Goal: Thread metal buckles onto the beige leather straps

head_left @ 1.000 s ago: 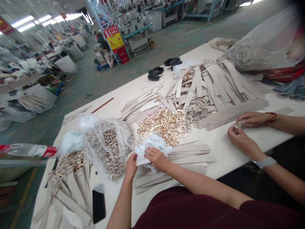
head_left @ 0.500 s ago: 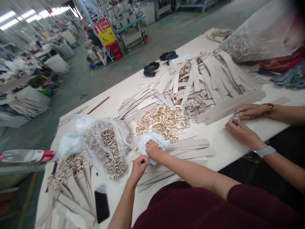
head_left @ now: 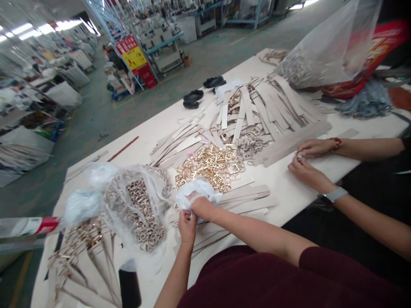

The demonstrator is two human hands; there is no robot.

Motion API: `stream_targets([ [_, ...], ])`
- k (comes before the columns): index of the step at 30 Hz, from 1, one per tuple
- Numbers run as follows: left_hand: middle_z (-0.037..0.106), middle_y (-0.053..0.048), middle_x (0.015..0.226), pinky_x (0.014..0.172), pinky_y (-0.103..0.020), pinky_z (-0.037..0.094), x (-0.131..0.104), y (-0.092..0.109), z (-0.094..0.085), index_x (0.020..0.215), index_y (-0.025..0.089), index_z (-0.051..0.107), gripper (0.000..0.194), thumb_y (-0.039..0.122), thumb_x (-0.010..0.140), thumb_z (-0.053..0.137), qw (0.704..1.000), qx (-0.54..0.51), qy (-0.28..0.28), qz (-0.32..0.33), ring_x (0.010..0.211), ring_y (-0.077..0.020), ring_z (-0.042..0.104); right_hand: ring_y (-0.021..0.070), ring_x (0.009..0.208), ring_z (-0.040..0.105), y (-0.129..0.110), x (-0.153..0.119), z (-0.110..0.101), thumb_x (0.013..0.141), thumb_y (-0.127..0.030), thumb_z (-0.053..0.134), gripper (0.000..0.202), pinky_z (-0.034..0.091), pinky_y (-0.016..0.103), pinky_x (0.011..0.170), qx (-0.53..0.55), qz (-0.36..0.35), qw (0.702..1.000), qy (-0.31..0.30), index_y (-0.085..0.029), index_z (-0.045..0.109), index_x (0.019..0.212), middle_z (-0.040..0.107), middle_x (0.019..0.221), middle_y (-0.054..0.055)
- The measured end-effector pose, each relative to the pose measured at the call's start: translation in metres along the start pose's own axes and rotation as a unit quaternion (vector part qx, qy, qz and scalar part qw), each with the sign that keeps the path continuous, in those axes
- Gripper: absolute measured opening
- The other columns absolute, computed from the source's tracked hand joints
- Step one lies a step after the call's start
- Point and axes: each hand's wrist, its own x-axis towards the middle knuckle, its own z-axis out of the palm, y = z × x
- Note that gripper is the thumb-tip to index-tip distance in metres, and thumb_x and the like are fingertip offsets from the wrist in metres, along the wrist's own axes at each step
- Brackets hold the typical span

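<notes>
A crumpled pale plastic bag (head_left: 212, 194) lies in front of me, just before a heap of gold buckles (head_left: 210, 164). My right hand (head_left: 203, 208) reaches into its mouth, and the fingers are hidden by the plastic. At the bag's near edge, my left hand (head_left: 187, 224) is closed with fingers pinched on the plastic. Flat beige straps (head_left: 247, 199) lie beneath and to the right of the bag. Left of my hands sits a larger clear bag (head_left: 117, 205) full of small beige loops (head_left: 144, 209).
A co-worker's hands (head_left: 306, 160) hold something small at the right table edge. Buckled straps (head_left: 86, 265) and a black phone (head_left: 129, 284) lie at the near left. More straps (head_left: 276, 105), black tape-like rolls (head_left: 192, 98) and a big clear sack (head_left: 308, 64) stand farther back.
My right hand has gone deeper into the plastic bag, hiding its fingers. My left hand has closed in on the bag's edge. The whole view has shifted slightly.
</notes>
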Motion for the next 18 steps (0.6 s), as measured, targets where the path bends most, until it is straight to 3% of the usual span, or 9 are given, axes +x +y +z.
stream_targets([
  [3,0.042,0.010,0.048,0.045,-0.022,0.037,0.003,-0.005,0.000,0.073,0.021,0.043,0.030,0.037,0.059,0.064,0.997,-0.048,0.022,-0.054,0.042,-0.0103,0.043,0.0267,0.089,0.060,-0.014,-0.014,-0.009,0.081,-0.005,0.050,0.023,0.047,0.033,0.074,-0.002,-0.024,1.000,0.000,-0.002,0.062,0.100,0.066,0.094,0.019],
  [5,0.044,0.010,0.049,0.044,-0.023,0.039,0.006,-0.008,-0.003,0.077,0.020,0.044,0.033,0.039,0.058,0.063,0.992,-0.081,0.037,-0.087,0.042,-0.0103,0.044,0.0222,0.083,0.061,-0.016,-0.031,-0.021,0.080,-0.007,0.054,0.014,0.048,0.029,0.073,0.014,-0.077,0.997,-0.009,-0.008,0.065,0.089,0.068,0.087,0.012],
  [7,0.046,0.009,0.052,0.045,-0.023,0.041,0.011,-0.008,-0.008,0.080,0.019,0.045,0.035,0.039,0.057,0.062,0.987,-0.109,0.053,-0.109,0.042,-0.0095,0.044,0.0172,0.086,0.061,-0.007,-0.052,-0.033,0.084,-0.013,0.053,0.015,0.047,0.025,0.076,0.073,-0.128,0.988,0.049,-0.015,0.066,0.092,0.068,0.089,0.006],
  [9,0.046,0.009,0.052,0.046,-0.023,0.042,0.018,-0.007,-0.013,0.080,0.019,0.045,0.035,0.038,0.056,0.063,0.982,-0.131,0.062,-0.120,0.043,-0.0082,0.043,0.0142,0.091,0.060,0.012,-0.070,-0.042,0.090,-0.017,0.046,0.023,0.047,0.024,0.080,0.159,-0.078,0.968,0.180,-0.021,0.063,0.104,0.067,0.096,0.004],
  [11,0.045,0.010,0.051,0.047,-0.024,0.043,0.025,-0.006,-0.016,0.079,0.019,0.046,0.036,0.038,0.056,0.065,0.980,-0.144,0.057,-0.127,0.043,-0.0074,0.042,0.0151,0.090,0.061,0.034,-0.081,-0.042,0.090,-0.020,0.047,0.023,0.048,0.026,0.079,0.225,0.057,0.934,0.271,-0.020,0.061,0.108,0.066,0.098,0.006],
  [13,0.047,0.008,0.052,0.048,-0.024,0.044,0.028,-0.004,-0.015,0.079,0.018,0.048,0.036,0.038,0.055,0.067,0.979,-0.149,0.041,-0.130,0.044,-0.0075,0.043,0.0160,0.084,0.062,0.051,-0.082,-0.033,0.081,-0.027,0.061,0.026,0.049,0.027,0.073,0.259,0.149,0.926,0.233,-0.018,0.060,0.106,0.066,0.096,0.006],
  [16,0.051,0.006,0.058,0.048,-0.024,0.044,0.029,-0.001,-0.012,0.083,0.017,0.051,0.037,0.038,0.057,0.067,0.982,-0.141,0.017,-0.123,0.047,-0.0084,0.046,0.0152,0.074,0.061,0.059,-0.071,-0.015,0.066,-0.035,0.075,0.045,0.046,0.025,0.067,0.275,0.193,0.931,0.139,-0.016,0.058,0.103,0.065,0.093,0.005],
  [18,0.053,0.006,0.062,0.048,-0.023,0.044,0.028,0.001,-0.012,0.085,0.017,0.052,0.038,0.038,0.058,0.067,0.986,-0.126,0.005,-0.113,0.048,-0.0087,0.048,0.0153,0.071,0.060,0.057,-0.063,-0.007,0.066,-0.039,0.075,0.040,0.043,0.025,0.065,0.242,0.225,0.935,0.124,-0.017,0.059,0.096,0.065,0.086,0.003],
])
